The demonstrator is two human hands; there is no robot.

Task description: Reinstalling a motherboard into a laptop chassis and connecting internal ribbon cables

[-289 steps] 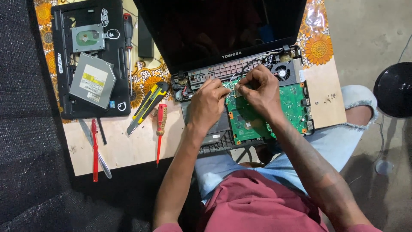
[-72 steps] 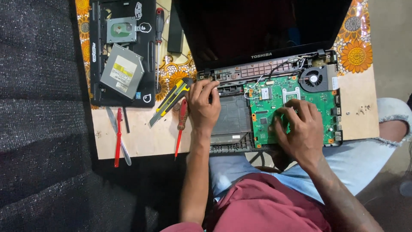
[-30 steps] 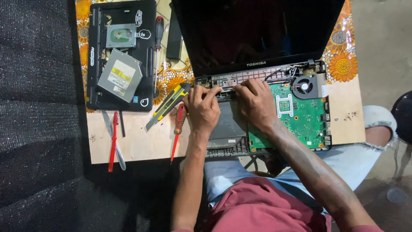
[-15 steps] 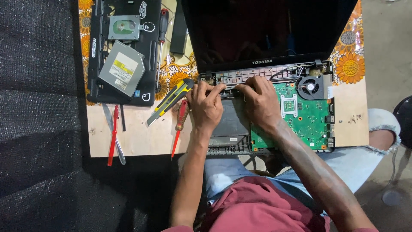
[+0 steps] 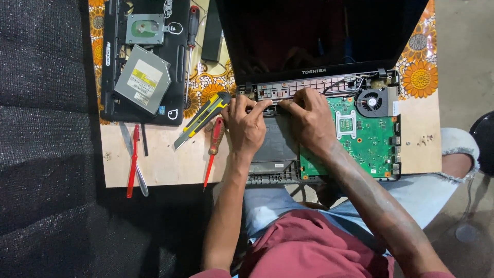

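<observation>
I see my left hand (image 5: 247,123) and right hand (image 5: 309,121) pressing fingertips on the opened laptop (image 5: 329,128) near its hinge (grasping nothing); green circuit board (image 5: 370,139) lies beside, on the wooden surface (image 5: 159,164).

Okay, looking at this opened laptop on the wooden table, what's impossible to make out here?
Head view only:
- What the left hand and right hand fingertips press: hidden by the fingers.
- Green circuit board, left part: under the right hand.
- Black laptop screen: top cut by the frame edge.
- Parts on the board: too small.
</observation>
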